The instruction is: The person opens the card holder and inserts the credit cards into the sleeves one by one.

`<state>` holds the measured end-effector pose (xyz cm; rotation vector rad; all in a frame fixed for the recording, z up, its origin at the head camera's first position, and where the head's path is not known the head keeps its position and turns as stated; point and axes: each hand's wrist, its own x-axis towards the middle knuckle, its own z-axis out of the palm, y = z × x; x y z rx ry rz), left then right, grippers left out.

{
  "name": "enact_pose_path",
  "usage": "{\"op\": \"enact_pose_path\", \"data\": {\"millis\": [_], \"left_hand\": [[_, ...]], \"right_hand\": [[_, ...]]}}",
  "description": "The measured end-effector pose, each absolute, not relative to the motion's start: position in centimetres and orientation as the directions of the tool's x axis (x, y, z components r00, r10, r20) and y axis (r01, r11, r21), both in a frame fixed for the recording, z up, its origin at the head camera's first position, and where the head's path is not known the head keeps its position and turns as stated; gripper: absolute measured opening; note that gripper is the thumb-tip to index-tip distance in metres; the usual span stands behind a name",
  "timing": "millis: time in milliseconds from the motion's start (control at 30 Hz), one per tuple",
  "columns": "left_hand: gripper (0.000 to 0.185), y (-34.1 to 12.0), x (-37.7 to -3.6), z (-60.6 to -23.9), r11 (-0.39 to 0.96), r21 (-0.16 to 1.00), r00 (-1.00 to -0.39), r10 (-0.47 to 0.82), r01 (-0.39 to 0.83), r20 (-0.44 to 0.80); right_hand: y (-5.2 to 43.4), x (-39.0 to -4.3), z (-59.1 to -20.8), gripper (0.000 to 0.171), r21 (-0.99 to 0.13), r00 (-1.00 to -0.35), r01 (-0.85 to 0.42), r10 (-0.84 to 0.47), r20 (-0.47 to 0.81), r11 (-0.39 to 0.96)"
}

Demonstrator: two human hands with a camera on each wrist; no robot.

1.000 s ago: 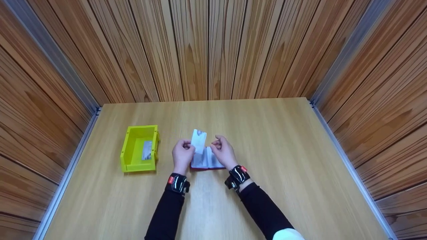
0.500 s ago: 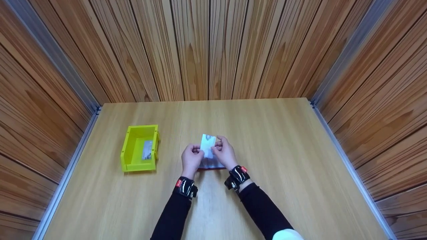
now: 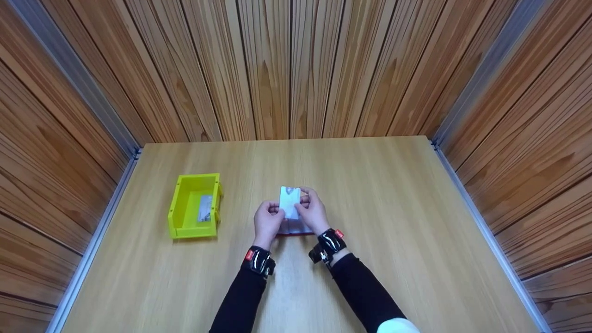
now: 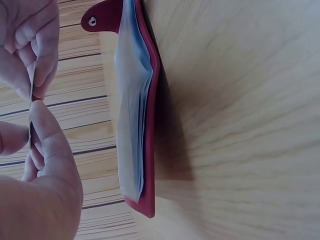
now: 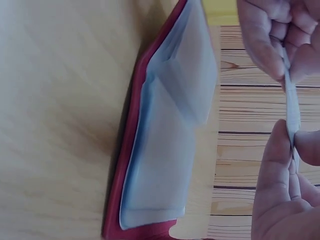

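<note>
Both hands hold a small white card (image 3: 290, 203) upright above an open red card holder (image 3: 296, 230) that lies on the table. My left hand (image 3: 274, 212) pinches the card's left edge and my right hand (image 3: 305, 203) pinches its right edge. In the left wrist view the card holder (image 4: 145, 115) shows clear plastic sleeves and a snap tab, with the thin card (image 4: 31, 107) edge-on between the fingers of both hands. The right wrist view shows the holder (image 5: 155, 150) spread open below the pinched card (image 5: 292, 112).
A yellow plastic bin (image 3: 172, 208) stands on the table (image 3: 393, 194) to the left of the hands, with one card (image 3: 204, 208) lying inside it. Wood-panelled walls with metal rails enclose the table on three sides.
My left hand carried the card to the right, over the holder. My right hand has taken hold of the card's other edge. The bin has not moved.
</note>
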<state>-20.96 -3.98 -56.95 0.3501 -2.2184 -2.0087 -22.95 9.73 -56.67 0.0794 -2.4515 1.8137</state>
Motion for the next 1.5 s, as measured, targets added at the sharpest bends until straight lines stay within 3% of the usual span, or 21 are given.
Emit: {"op": "enact_pose_path", "data": {"millis": [500, 700, 933, 1500], "left_hand": [[0.022, -5.9, -21.3, -57.8, 0.392, 0.92, -0.95, -0.289, -0.002, 0.121], [0.03, -6.6, -21.4, -58.3, 0.528, 0.848, -0.947, -0.292, -0.044, 0.133], [0.034, -7.0, -21.5, -59.0, 0.535, 0.833, -0.955, -0.295, -0.138, 0.031], [0.03, -7.3, -21.5, -59.7, 0.503, 0.849, -0.962, -0.273, -0.16, -0.02]], "right_hand": [[10.6, -23.2, -57.8, 0.048, -0.943, -0.997, -0.043, 0.045, 0.061, 0.331], [10.7, -23.3, -58.3, 0.047, -0.92, -0.998, -0.011, 0.048, 0.033, 0.393], [10.9, -23.4, -58.4, 0.048, -0.886, -0.998, -0.04, 0.028, 0.06, 0.463], [11.3, -23.4, -59.4, 0.046, -0.829, -0.999, -0.053, -0.031, 0.042, 0.557]]}}
